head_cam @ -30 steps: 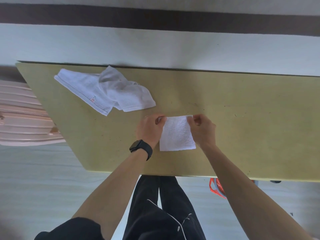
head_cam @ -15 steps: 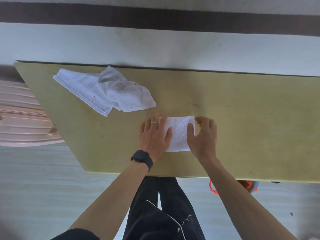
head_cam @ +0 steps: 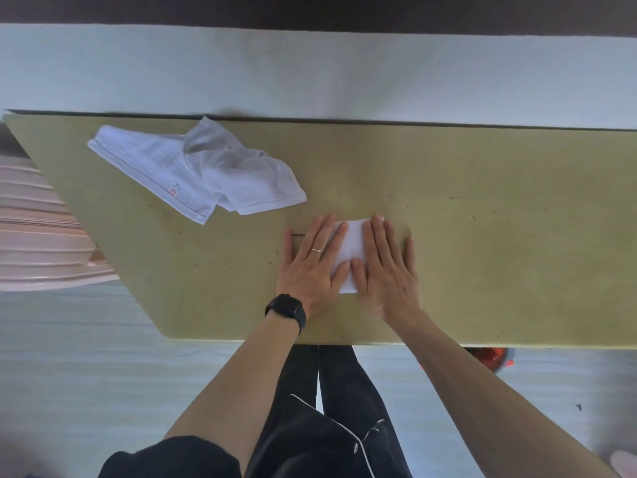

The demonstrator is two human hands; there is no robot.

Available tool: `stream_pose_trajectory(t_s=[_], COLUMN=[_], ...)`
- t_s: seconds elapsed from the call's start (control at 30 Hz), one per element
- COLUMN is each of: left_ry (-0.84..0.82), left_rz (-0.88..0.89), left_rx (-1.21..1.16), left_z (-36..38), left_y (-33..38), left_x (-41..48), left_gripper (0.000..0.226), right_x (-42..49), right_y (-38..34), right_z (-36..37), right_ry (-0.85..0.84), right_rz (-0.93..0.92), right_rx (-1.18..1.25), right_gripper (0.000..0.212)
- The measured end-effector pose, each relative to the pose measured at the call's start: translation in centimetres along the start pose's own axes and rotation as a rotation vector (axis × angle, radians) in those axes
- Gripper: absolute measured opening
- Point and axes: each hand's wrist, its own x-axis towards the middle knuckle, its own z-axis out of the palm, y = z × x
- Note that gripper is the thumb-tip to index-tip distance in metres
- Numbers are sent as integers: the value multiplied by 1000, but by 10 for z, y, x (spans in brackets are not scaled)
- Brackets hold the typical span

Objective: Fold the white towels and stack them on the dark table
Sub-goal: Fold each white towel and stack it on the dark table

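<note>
- Step in hand: pressing flat a folded white towel (head_cam: 351, 250) at centre frame, near the front edge of the worktop (head_cam: 482, 236).
- Left hand (head_cam: 312, 267) lies palm-down, fingers spread, over the towel's left part. Nothing gripped.
- Right hand (head_cam: 386, 270) does the same on the right part: flat, fingers extended, no pinch or grasp.
- Only a narrow strip of the folded towel shows between the two hands, plus a corner below the thumbs. Fold looks small and square; layer count cannot be told.
- Unfolded towels (head_cam: 193, 174) sit in a loose heap in the upper left of the frame, well apart from the hands. Looks like two pieces overlapping, one spread out, one crumpled on top; exact count unclear.
- Judgement: this fold is essentially done, and smoothing is its last bit. No stack visible yet, so this piece likely becomes the base.
- Next move calls for lifting the palms without dragging the layers open, then reaching up-left to pull one towel off the heap without taking both. The top crumpled one is the easier pick.
- Worktop reads olive-yellow here, not dark. Cannot tell whether a separate dark surface is meant.
- Labels: a small red tag (head_cam: 172, 191) on the spread towel's hem, too small to read. A second red fleck is on the crumpled one, also unreadable.
- Black watch (head_cam: 286, 310) on the left wrist, screen blank. Ring (head_cam: 316, 250) on a left finger. No other writing is visible.
</note>
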Motion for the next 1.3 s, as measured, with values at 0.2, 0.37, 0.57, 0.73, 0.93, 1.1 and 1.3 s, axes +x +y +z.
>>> stream_pose_trajectory(t_s=[0.2,0.37,0.57,0.73,0.93,1.1,1.3], left_ry=[-30,100,70,8,-45,-61,-17], left_rz=[10,-298,-913,-1016,-1094,-1063,-901], left_rx=[-39,-188,-618,-627,-798,-924,-1132], left_z=[-7,-31,-59,-40,-47,-58,-83], left_y=[1,14,38,41,45,45,30], left_x=[0,-9,3,15,28,24,0], left_gripper=[64,60,55,47,26,11,19], right_x=[1,-7,4,23,36,30,13], right_y=[-2,-8,-21,-27,-28,-23,-26], right_z=[-4,-26,-49,-54,-61,-61,-89], right_ry=[-51,46,29,-81,-201,-186,-75], right_rz=[7,223,632,747,864,826,617], right_rx=[21,296,581,609,739,797,847], right_gripper=[67,68,57,51,31,20,22])
